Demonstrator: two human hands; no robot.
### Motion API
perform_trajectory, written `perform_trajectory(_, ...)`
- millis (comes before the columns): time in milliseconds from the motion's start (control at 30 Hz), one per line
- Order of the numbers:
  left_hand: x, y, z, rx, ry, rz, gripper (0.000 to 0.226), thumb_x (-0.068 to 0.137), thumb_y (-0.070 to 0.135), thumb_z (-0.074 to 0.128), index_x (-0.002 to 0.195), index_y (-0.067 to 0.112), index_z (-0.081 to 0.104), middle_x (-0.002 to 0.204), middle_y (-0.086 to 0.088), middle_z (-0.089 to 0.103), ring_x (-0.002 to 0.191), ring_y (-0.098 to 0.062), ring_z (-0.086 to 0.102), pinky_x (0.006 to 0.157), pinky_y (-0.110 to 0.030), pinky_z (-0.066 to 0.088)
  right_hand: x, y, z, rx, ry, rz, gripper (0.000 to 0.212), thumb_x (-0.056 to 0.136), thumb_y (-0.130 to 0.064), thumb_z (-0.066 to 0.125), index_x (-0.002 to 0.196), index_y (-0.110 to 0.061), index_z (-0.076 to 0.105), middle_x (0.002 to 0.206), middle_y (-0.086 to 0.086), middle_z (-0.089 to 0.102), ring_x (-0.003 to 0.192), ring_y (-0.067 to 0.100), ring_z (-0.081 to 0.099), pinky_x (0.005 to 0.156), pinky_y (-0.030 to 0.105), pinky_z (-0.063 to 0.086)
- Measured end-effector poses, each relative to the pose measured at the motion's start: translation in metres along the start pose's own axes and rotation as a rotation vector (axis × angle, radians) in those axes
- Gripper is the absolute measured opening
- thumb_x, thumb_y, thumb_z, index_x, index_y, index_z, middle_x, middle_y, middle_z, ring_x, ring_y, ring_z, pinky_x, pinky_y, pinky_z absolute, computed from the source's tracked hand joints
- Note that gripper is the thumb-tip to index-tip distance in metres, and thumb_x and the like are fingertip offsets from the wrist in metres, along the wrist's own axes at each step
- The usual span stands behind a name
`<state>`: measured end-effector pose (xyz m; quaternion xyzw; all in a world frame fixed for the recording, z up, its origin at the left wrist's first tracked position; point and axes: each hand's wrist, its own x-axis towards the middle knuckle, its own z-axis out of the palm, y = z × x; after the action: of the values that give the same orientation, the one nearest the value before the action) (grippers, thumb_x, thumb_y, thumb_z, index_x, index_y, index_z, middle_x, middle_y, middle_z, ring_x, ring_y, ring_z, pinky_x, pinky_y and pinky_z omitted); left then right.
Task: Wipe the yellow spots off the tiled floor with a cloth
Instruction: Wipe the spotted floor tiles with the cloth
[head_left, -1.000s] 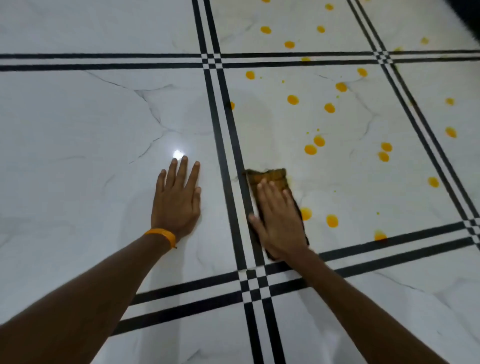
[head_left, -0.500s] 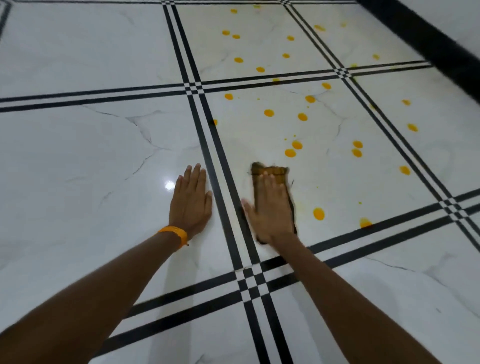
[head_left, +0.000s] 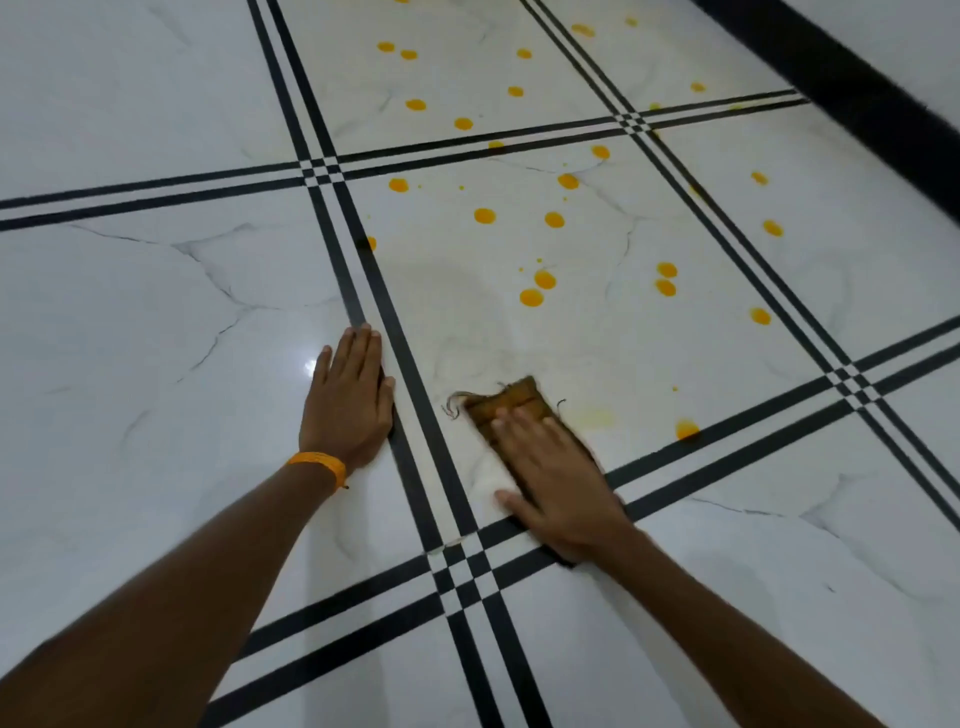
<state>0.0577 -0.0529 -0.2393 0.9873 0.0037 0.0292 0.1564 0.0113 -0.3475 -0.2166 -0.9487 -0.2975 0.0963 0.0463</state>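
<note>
A brown, yellow-stained cloth (head_left: 511, 399) lies flat on the white tiled floor (head_left: 156, 322), with frayed threads at its far left corner. My right hand (head_left: 558, 480) presses flat on the cloth and covers its near half. My left hand (head_left: 350, 402) rests palm down on the tile to the left, fingers together, touching a black grout stripe. Several yellow spots (head_left: 531, 298) dot the tile beyond the cloth. One spot (head_left: 687, 430) sits on the near black stripe to the right. A faint yellow smear (head_left: 597, 415) lies just right of the cloth.
Double black stripes (head_left: 457, 566) cross the floor in a grid. A black skirting band (head_left: 852, 88) and a white wall run along the top right. More yellow spots (head_left: 415, 105) lie on the far tile. An orange band (head_left: 317, 462) circles my left wrist.
My right hand dragged the cloth toward me and to the right. The yellow spot to its right is now only a faint smear. The left hand stayed planted.
</note>
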Motion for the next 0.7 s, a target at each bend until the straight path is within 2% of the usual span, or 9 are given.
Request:
perform_trajectory(133, 0.001, 0.001, 0.003, 0.017, 0.009, 0.006, 0.062, 0.101, 0.037, 0.021, 0.156, 0.009, 0.019, 0.164, -0.008, 0.017, 0.153, -0.022, 0.008, 0.124, -0.044, 0.008, -0.004, 0.063, -0.004, 0.005, 0.147, 0.579, 0.087, 0.098, -0.067, -0.002, 0.161, -0.009, 0.012, 0.169, 0.010, 0.013, 0.157, 0.023, 0.010, 0.127, 0.042, 0.006)
perform_trajectory(167, 0.002, 0.001, 0.003, 0.017, 0.011, 0.004, 0.063, 0.100, 0.037, 0.021, 0.156, 0.009, 0.019, 0.164, -0.008, 0.017, 0.153, -0.022, 0.008, 0.124, -0.044, 0.008, 0.007, 0.059, -0.006, 0.011, 0.157, 0.646, 0.090, 0.096, -0.068, -0.004, 0.161, -0.007, 0.012, 0.169, 0.012, 0.013, 0.156, 0.025, 0.011, 0.127, 0.043, 0.006)
perform_trajectory(233, 0.002, 0.003, 0.002, 0.015, 0.008, 0.002, 0.064, 0.100, 0.037, 0.019, 0.156, 0.007, 0.020, 0.164, -0.010, 0.017, 0.153, -0.023, 0.009, 0.124, -0.045, 0.009, 0.016, 0.030, -0.008, 0.017, 0.132, 0.484, 0.089, 0.097, -0.068, -0.001, 0.161, -0.007, 0.011, 0.169, 0.013, 0.014, 0.157, 0.026, 0.009, 0.127, 0.044, 0.006)
perform_trajectory(333, 0.001, 0.013, 0.000, 0.011, 0.045, -0.011, 0.064, 0.098, 0.034, 0.023, 0.152, 0.001, 0.027, 0.160, -0.017, 0.025, 0.151, -0.030, 0.017, 0.123, -0.048, 0.013, -0.020, 0.013, -0.002, -0.009, 0.004, -0.002, 0.077, 0.103, -0.062, 0.017, 0.162, -0.014, 0.006, 0.170, 0.004, 0.005, 0.157, 0.018, -0.002, 0.128, 0.040, 0.002)
perform_trajectory(400, 0.001, 0.032, 0.000, -0.074, 0.067, -0.026, 0.059, 0.100, 0.030, 0.034, 0.150, -0.001, 0.031, 0.158, -0.019, 0.029, 0.149, -0.033, 0.020, 0.123, -0.049, 0.014, -0.045, 0.049, -0.002, 0.007, 0.057, 0.093, 0.075, 0.103, -0.062, 0.018, 0.162, -0.017, 0.008, 0.170, 0.000, 0.005, 0.157, 0.017, 0.002, 0.127, 0.036, -0.001)
perform_trajectory(467, 0.001, 0.055, 0.006, -0.194, 0.064, -0.056, 0.061, 0.101, 0.032, 0.042, 0.151, 0.001, 0.028, 0.159, -0.018, 0.028, 0.150, -0.031, 0.019, 0.123, -0.047, 0.013, -0.067, 0.092, -0.002, 0.015, 0.132, 0.456, 0.082, 0.099, -0.068, 0.003, 0.162, -0.015, 0.008, 0.169, 0.003, 0.007, 0.157, 0.019, 0.004, 0.126, 0.034, -0.003)
perform_trajectory(567, 0.004, 0.078, 0.020, -0.159, 0.036, -0.034, 0.070, 0.098, 0.044, 0.032, 0.153, 0.002, 0.023, 0.161, -0.015, 0.023, 0.151, -0.029, 0.015, 0.124, -0.046, 0.008, -0.055, 0.119, -0.007, 0.050, 0.150, 0.737, 0.090, 0.095, -0.069, -0.004, 0.161, -0.009, 0.007, 0.170, 0.010, 0.009, 0.157, 0.024, 0.004, 0.127, 0.041, 0.000)
perform_trajectory(633, 0.008, 0.083, 0.027, -0.080, 0.015, 0.001, 0.072, 0.097, 0.046, 0.027, 0.153, 0.002, 0.022, 0.162, -0.015, 0.021, 0.151, -0.029, 0.014, 0.123, -0.047, 0.009, -0.039, 0.095, -0.008, 0.014, 0.150, 0.627, 0.085, 0.099, -0.065, 0.005, 0.161, -0.008, 0.009, 0.169, 0.012, 0.011, 0.157, 0.026, 0.006, 0.127, 0.045, 0.005)
perform_trajectory(700, 0.010, 0.083, 0.028, -0.040, 0.016, 0.018, 0.073, 0.097, 0.047, 0.025, 0.154, 0.002, 0.020, 0.162, -0.015, 0.019, 0.151, -0.029, 0.014, 0.123, -0.049, 0.011, -0.040, 0.073, -0.003, 0.001, 0.116, 0.290, 0.078, 0.103, -0.061, 0.018, 0.162, -0.011, 0.010, 0.170, 0.008, 0.010, 0.157, 0.022, 0.002, 0.127, 0.044, 0.008)
